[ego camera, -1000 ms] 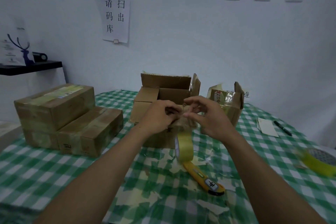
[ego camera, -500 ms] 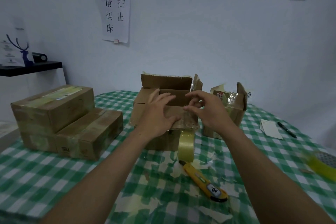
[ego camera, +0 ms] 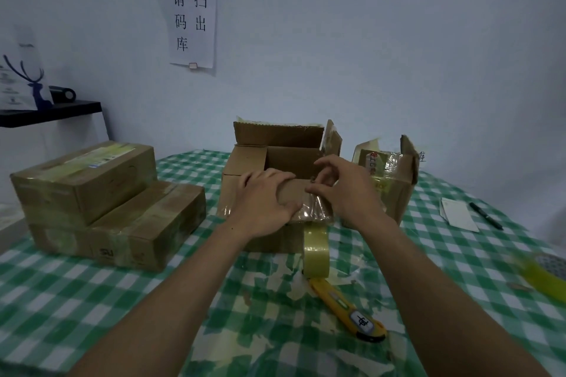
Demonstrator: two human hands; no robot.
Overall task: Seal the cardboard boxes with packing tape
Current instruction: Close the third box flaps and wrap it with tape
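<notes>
An open cardboard box (ego camera: pixel 245 162) stands at the table's middle with its back and side flaps up. My left hand (ego camera: pixel 265 203) lies flat on the box's near flap, fingers spread. My right hand (ego camera: pixel 343 190) pinches a strip of clear tape (ego camera: pixel 317 208) stuck to that flap. The strip runs over the box's front edge down to a yellowish tape roll (ego camera: pixel 316 251) that stands on edge against the box front. A second open box (ego camera: pixel 392 180) with plastic-wrapped goods inside sits just right of it.
Three taped boxes (ego camera: pixel 92 202) are stacked at the left. A yellow utility knife (ego camera: pixel 346 307) lies in front of the roll. Another tape roll (ego camera: pixel 548 275) sits at the right edge, a black pen (ego camera: pixel 485 215) and white card (ego camera: pixel 458 214) beyond. Green checked cloth (ego camera: pixel 76 300) covers the table.
Both hands came down from above the box onto its near flap. The tape strip now lies pressed on the flap, and the roll has dropped lower against the box front.
</notes>
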